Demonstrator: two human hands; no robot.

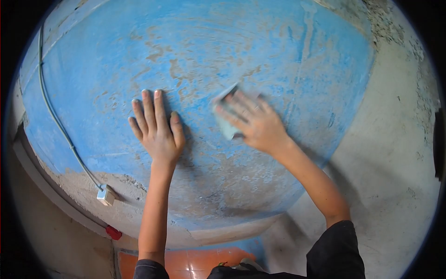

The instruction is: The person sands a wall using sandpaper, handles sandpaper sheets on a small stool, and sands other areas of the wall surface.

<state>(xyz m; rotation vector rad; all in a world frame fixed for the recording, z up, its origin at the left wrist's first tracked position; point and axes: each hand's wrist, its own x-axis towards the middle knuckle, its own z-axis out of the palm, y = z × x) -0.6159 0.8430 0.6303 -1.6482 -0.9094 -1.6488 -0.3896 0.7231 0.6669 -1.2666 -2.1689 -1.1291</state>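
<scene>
The wall [265, 39] has worn blue paint. Directly against its surface: the flat left hand [160, 138], a sheet [225, 124] beneath the right hand [262, 125], and, at left, a cable [54, 116] running down to a white box [105, 195].

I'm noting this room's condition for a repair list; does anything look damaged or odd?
Yes: the blue wall has paint worn off in brownish patches, notably above the left hand. A bare, rough strip shows around the white electrical box, and the adjoining pale wall looks pitted near its top.
</scene>
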